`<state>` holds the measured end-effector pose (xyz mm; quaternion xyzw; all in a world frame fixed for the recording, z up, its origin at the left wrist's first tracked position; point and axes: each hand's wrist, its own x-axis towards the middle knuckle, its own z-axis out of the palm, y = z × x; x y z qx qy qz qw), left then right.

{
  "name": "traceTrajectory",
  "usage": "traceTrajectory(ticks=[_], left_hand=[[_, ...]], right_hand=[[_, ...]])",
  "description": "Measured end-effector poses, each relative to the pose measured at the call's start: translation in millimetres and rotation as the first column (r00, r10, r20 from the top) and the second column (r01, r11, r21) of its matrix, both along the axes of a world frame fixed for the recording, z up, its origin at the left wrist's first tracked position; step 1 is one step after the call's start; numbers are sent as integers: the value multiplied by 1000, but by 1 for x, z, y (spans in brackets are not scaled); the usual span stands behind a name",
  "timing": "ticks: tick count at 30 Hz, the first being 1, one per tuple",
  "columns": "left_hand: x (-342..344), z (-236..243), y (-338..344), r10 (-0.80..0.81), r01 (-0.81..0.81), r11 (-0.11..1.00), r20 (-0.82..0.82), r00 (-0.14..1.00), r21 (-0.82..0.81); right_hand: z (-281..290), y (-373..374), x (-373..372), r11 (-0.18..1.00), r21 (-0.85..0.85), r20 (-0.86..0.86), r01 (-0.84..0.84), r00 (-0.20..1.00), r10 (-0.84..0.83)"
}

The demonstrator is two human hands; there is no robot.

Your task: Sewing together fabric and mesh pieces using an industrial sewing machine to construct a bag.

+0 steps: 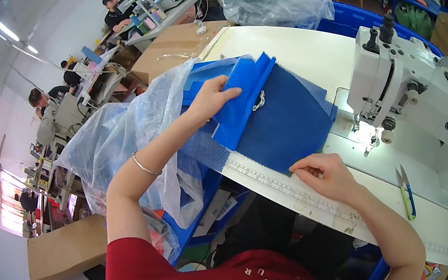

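A dark blue fabric panel with a curved right edge lies on the white table, over blue mesh fabric. Along its left side runs a folded bright blue fabric piece. My left hand is closed on this bright blue piece, thumb on top. At the panel's near edge, my right hand has its thumb and fingertips pinched together on the fabric. A small whitish bunched item rests between the two fabrics; its kind is unclear. To the right, a white sewing machine stands with its needle area lit.
Scissors with green and blue handles lie right of my right hand. A measuring tape strip runs along the table's near edge. Clear plastic sheeting hangs over the left side. Cardboard lies beyond it. People work at machines far left.
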<state>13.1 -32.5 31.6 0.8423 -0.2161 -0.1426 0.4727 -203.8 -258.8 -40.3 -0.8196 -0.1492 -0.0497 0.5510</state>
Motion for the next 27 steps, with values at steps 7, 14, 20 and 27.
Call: traceTrajectory(ticks=[7,14,20,27], left_hand=[[-15,47,-3,-44,65,976,103,994,-207],[-55,108,8,-27,94,992,584,811,-85],[-84,129,5,-166,183,980,842,513,82],[-86,74,-44,-230,111,973,891,392,202]], right_hand=[[3,0,-3,1000,-18,22,-15,1000,15],[-3,4,-7,990,78,135,114,983,-124],[12,1,-9,866,327,7,380,915,-404],[43,14,-27,852,500,-26,156,986,-165]])
